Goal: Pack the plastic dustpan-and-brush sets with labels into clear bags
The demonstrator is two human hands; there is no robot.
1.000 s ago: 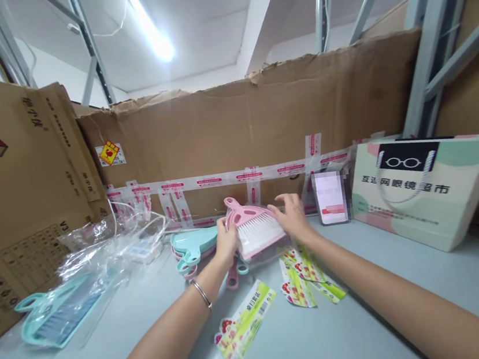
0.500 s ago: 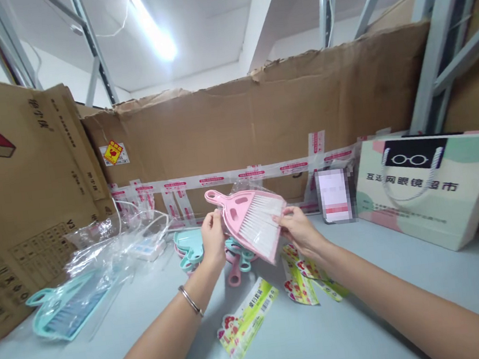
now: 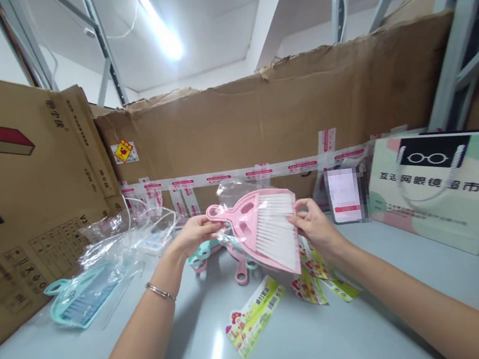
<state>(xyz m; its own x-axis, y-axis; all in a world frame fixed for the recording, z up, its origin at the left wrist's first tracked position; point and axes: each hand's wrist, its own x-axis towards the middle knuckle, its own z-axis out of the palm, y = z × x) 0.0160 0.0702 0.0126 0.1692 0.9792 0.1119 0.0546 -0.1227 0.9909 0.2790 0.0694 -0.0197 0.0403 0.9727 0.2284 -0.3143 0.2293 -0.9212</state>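
Grey table [image 3: 329, 343]: near edge shows at lower left, well in front and to the left of the phone [image 3: 346, 195]. Long brown carton [image 3: 216, 135] bounds the far side, just behind the phone. Printed carton [image 3: 51, 208] walls the left, well apart from the phone. Paper bag [image 3: 434, 202] stands just right of the phone, limiting movement there; widest room is the stretch of tabletop in front of the phone, toward the near side. Pink dustpan-and-brush set [image 3: 267, 228], clear wrap [image 3: 232, 195] about it, held up left of the phone and near it. Long axis roughly crosswise, dipping slightly rightward: looped handle points left, away from the phone; wide bristle end points right, toward it. Teal dustpan-and-brush set [image 3: 90, 294] under clear plastic, far left of the phone. Left hand [image 3: 194, 234] pinches the pink set's handle end; cannot tell if wrap lies between. Right hand [image 3: 314, 222], left of the phone, grips the wide edge. Card labels [image 3: 256, 317] lie in front and left of the phone. Smallest: metal bracelet [image 3: 161, 292], left wrist.
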